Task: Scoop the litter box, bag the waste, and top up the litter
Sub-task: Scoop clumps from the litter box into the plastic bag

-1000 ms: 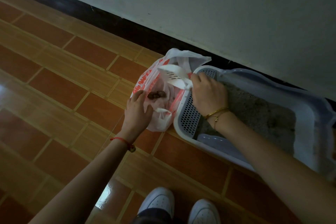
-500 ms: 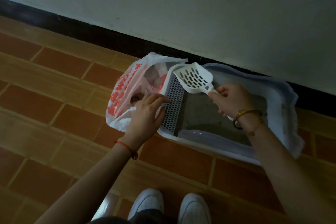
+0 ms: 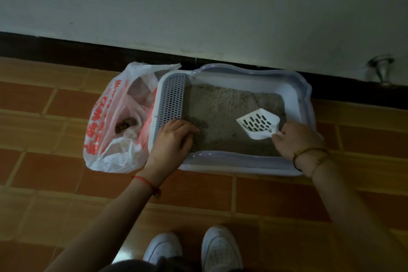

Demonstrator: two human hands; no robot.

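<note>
My hands are both at the box: the left hand (image 3: pixel 174 139) lies flat over its near-left corner, fingers loosely curled down onto the rim and just over the litter, gripping nothing, while my right hand (image 3: pixel 295 139) is closed around the handle of the scoop (image 3: pixel 258 123). The scoop's slotted blade points away from my right hand toward the left, hanging just above the litter (image 3: pixel 225 108) with nothing in it that I can see.

Between my hands lies the open bed of grey litter in the box (image 3: pixel 242 161). A darker patch sits right at my left fingertips, and that looks like the next thing to lift. Just beyond my left hand runs the perforated grate (image 3: pixel 173 97) along the box's left end, and outside that, touching the box, the bag (image 3: pixel 106 130) slumps open on the floor with a dark clump (image 3: pixel 123 126) already inside.

To do this pass well, I think I should tip the blade low, slide under the dark patch rather than into it, shake gently so clean grains fall through, and keep my left hand steadying the box. The bag mouth is sagging; I may need to hold it open before tipping.
</note>
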